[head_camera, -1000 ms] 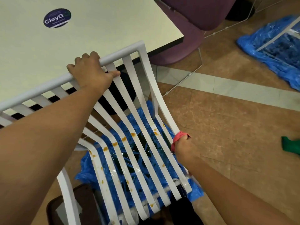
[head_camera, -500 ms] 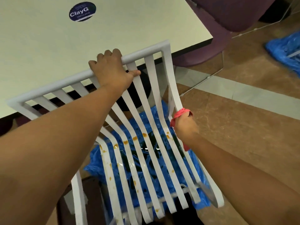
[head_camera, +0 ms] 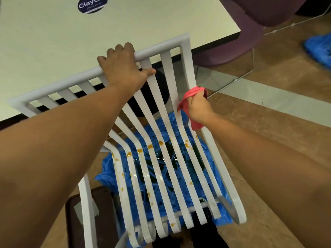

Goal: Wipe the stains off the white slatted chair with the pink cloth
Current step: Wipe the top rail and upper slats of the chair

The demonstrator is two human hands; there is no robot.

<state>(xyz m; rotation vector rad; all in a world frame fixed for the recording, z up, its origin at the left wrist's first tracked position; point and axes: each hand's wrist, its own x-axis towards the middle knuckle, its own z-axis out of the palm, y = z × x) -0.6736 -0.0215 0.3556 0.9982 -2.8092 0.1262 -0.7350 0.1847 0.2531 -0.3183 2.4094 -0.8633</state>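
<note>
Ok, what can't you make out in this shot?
Head view only:
- Any stain under the pink cloth: covered by the cloth and the right hand.
- Left side of the chair: slats hidden behind the left forearm.
- The sticker on the table: cut off by the top edge, small print unreadable.
- Fingertips of the left hand: curled behind the top rail.

office-like room: pale table [head_camera: 53, 43] with logo sticker [head_camera: 92, 4], purple chair [head_camera: 250, 29], brown tiled floor [head_camera: 268, 126]
</note>
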